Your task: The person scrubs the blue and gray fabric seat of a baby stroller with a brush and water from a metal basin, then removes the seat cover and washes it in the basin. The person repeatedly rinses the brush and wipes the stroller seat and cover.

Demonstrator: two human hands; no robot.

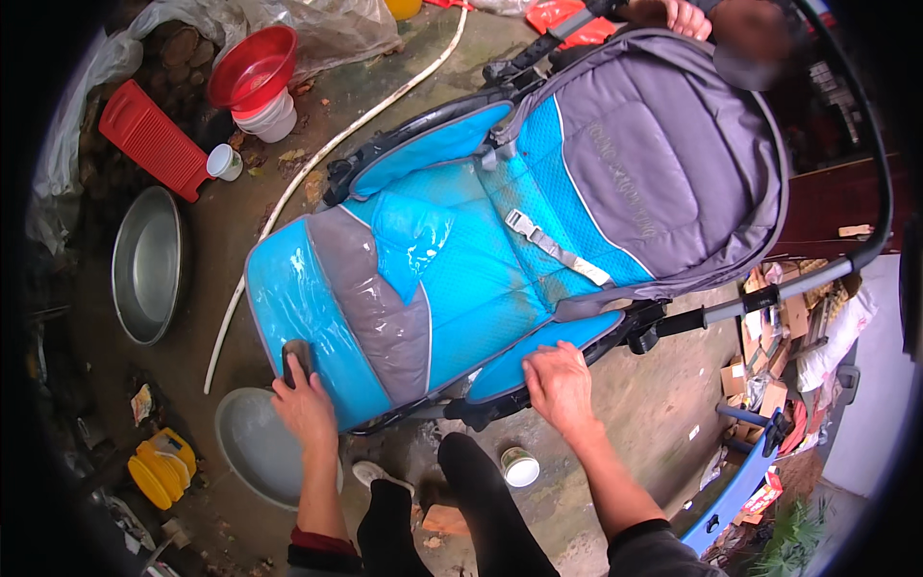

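Note:
A blue and grey baby stroller (538, 212) lies tilted on wet concrete, its seat fabric glistening. My left hand (306, 404) presses a dark scrub brush (296, 358) against the blue footrest at the stroller's lower left end. On the blue side panel along the stroller's near edge, my right hand (560, 385) rests with its fingers curled over the rim. Another person's hand (685, 17) grips the stroller's top at the far edge.
A grey basin (252, 447) sits under my left hand, a metal basin (146, 264) to the left. Red bowl (252, 65), red washboard (154, 139), white hose (317, 159), small white cup (520, 466), a yellow container (163, 466) and cardboard clutter (779, 337) surround the stroller.

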